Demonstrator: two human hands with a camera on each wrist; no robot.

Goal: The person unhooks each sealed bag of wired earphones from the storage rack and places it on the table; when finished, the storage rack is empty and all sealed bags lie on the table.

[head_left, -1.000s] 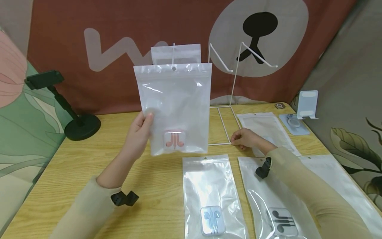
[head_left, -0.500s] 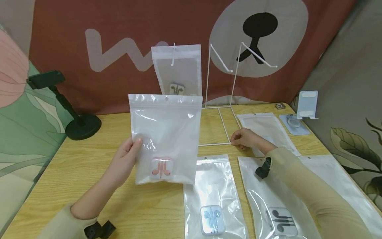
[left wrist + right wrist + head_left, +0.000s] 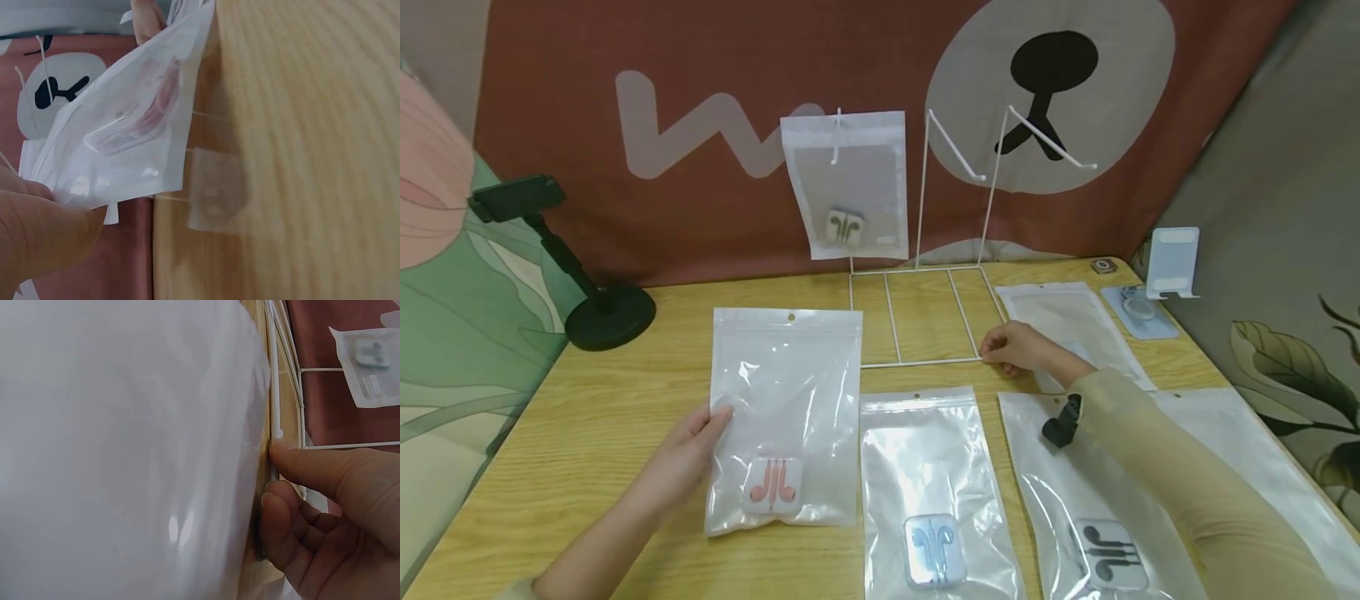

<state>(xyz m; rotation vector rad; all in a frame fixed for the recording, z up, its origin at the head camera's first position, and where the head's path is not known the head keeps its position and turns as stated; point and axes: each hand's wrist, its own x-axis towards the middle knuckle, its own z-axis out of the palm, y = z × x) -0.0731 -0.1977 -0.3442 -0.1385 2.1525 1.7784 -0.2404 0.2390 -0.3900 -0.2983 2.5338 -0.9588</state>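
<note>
In the head view my left hand (image 3: 681, 462) pinches the left edge of a clear-fronted zip bag (image 3: 805, 375), thumb on the front. Low inside that bag lies a square case of pink earphones (image 3: 772, 485); the left wrist view shows the bag tilted, its lower edge off the tabletop. My right hand (image 3: 1018, 348) pinches the front right corner of a white wire display rack (image 3: 917, 362), thumb against fingers on the thin bar. From the rack's left hook hangs another zip bag (image 3: 850, 183) with grey-looking earphones. The middle and right hooks carry no bag.
A zip bag with blue earphones (image 3: 934, 552) lies in front of the rack. Right of it is a bag with black earphones (image 3: 1111, 557), and further bags lie partly under my right arm. A black phone stand (image 3: 610, 317) is at left, a pale blue stand (image 3: 1172, 262) at right.
My left hand has drawn the bag with pink earphones away from the left hook, down and toward me, uncovering the hanging bag behind. My right hand stays on the rack corner.
</note>
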